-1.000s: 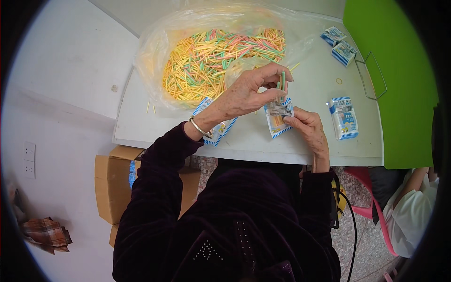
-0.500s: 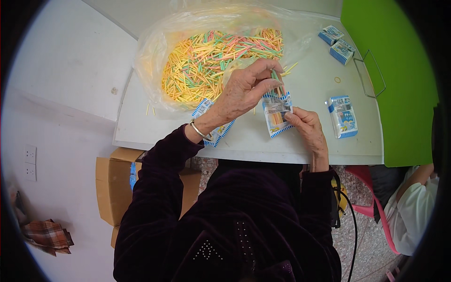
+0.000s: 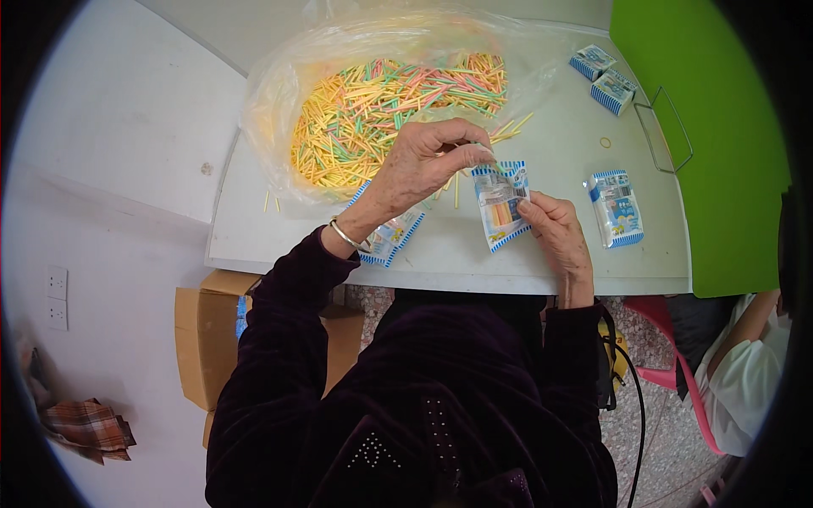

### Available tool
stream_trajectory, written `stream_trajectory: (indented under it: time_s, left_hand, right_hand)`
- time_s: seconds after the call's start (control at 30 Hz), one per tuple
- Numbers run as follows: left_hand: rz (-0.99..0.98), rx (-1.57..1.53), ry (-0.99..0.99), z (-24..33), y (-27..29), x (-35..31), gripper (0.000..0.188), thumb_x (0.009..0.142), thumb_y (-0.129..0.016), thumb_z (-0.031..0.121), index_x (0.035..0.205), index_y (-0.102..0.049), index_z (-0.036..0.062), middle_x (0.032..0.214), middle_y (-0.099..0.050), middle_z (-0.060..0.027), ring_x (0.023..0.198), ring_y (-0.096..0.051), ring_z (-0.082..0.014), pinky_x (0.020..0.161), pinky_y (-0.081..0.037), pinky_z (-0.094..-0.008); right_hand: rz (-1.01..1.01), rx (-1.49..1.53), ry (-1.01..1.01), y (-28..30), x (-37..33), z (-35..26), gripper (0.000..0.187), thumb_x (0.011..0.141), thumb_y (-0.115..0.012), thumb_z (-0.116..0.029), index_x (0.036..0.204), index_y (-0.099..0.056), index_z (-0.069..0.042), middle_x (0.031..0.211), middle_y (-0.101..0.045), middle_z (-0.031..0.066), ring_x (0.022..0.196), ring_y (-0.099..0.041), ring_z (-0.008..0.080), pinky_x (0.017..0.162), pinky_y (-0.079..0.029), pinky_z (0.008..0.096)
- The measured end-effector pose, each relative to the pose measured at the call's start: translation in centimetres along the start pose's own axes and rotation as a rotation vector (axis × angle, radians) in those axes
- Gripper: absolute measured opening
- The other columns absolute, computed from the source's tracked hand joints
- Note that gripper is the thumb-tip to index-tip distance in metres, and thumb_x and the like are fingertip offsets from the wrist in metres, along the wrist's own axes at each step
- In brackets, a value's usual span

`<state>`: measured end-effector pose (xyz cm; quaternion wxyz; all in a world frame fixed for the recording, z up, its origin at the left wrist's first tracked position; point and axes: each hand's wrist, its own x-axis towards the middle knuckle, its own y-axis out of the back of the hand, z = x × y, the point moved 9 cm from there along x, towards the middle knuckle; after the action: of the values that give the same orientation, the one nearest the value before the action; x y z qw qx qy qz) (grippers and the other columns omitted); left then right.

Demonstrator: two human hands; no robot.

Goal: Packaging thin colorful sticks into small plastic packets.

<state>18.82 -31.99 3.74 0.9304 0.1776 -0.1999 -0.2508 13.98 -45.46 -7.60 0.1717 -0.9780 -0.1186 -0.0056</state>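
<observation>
My right hand [image 3: 556, 237] grips a small blue-and-white packet [image 3: 500, 207] by its right side, thumb on the front. Orange and yellow sticks show through its clear window. At the packet's upper edge my left hand [image 3: 428, 165] is closed in a pinch, and a bit of green stick shows just below the fingertips. How much of the sticks it holds is hidden. Behind that hand a big clear plastic bag [image 3: 271, 127] lies spread, full of thin yellow, pink and green sticks [image 3: 364, 110]. Another flat packet [image 3: 394, 237] lies partly under my left wrist.
A bundle of packets [image 3: 616, 207] lies to the right, with two more bundles [image 3: 611, 91] farther back. A rubber band [image 3: 605, 143] and a wire handle [image 3: 673, 127] are near the green panel [image 3: 694, 169]. A cardboard box [image 3: 207, 339] stands below left. Someone's white sleeve [image 3: 741, 389] shows at right.
My left hand has come down slightly toward the packet's mouth. The green and pink sticks that stood up out of it are now mostly out of sight. My right hand keeps its hold.
</observation>
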Motion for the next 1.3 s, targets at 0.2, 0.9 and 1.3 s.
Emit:
stream_trajectory:
  time_s: [0.2,0.9,1.3]
  left_hand:
    - [-0.027,-0.065,0.035,-0.2,-0.9,0.2,0.011,0.084,-0.064,0.007,0.091,-0.066,-0.0005,0.083,-0.064,-0.0017,0.076,-0.057,-0.0069,0.068,-0.047,-0.0211]
    - [0.187,0.008,-0.077,-0.2,-0.9,0.0,0.012,0.084,-0.061,0.009,0.091,-0.064,-0.0002,0.086,-0.066,-0.0070,0.077,-0.059,-0.0141,0.069,-0.047,-0.0261]
    - [0.015,0.229,-0.214,0.9,-1.4,0.4,0.012,0.082,-0.063,0.015,0.085,-0.067,0.0041,0.080,-0.066,-0.0042,0.080,-0.056,-0.0174,0.076,-0.044,-0.0304]
  right_hand:
    - [-0.056,0.017,-0.037,-0.2,0.0,0.6,0.031,0.090,-0.058,-0.014,0.113,-0.059,0.005,0.095,-0.064,0.0033,0.085,-0.054,0.0068,0.079,-0.042,0.0212]
    - [-0.072,0.155,-0.004,-0.1,0.3,1.0,0.035,0.093,-0.052,-0.015,0.118,-0.053,0.009,0.105,-0.063,0.0090,0.093,-0.058,0.0114,0.084,-0.045,0.0260]
    - [-0.073,0.120,-0.017,0.1,0.3,1.5,0.031,0.090,-0.057,-0.015,0.114,-0.059,0.005,0.098,-0.064,0.0050,0.087,-0.055,0.0072,0.079,-0.043,0.0215]
